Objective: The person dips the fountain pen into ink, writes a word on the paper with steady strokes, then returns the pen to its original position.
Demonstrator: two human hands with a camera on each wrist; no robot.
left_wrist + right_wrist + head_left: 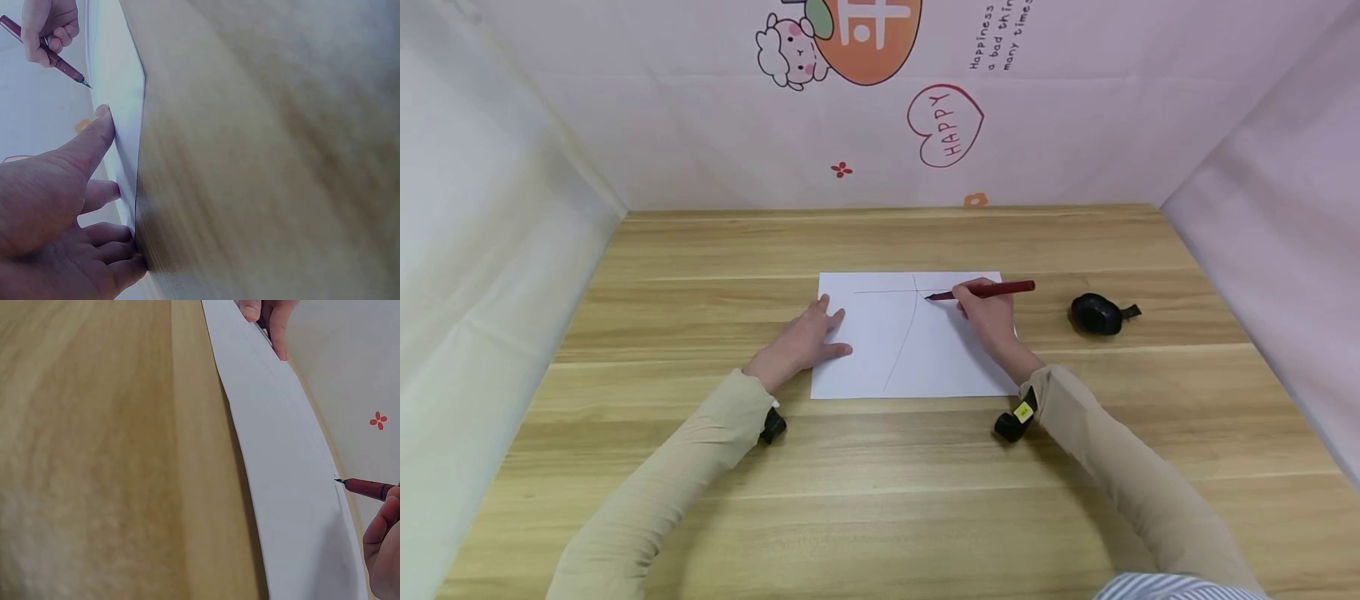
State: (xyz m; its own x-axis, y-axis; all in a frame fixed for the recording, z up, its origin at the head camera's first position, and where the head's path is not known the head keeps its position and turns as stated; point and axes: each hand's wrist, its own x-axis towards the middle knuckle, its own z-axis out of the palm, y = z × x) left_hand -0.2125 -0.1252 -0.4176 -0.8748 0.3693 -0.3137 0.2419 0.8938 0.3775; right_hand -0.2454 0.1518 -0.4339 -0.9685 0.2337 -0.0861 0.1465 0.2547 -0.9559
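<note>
A white sheet of paper (857, 367) lies on the wooden table, marked with a thin horizontal line and a long, slightly curved stroke that crosses it. My right hand (988, 321) grips a dark red fountain pen (1011, 287) near the paper's upper right part. The pen's nib is at the paper, just right of where the lines cross, beside a short slanting stroke. With fingers spread, my left hand (805, 337) rests on the paper's left edge. In the left wrist view its thumb (94, 140) touches the sheet, and the pen (62, 65) shows beyond it.
A small black rounded object (1097, 314) with a short tab lies on the table (880, 492) to the right of the paper. White cloth walls (700, 142) with printed drawings enclose the table's back and sides. Each wrist wears a black camera (1011, 427).
</note>
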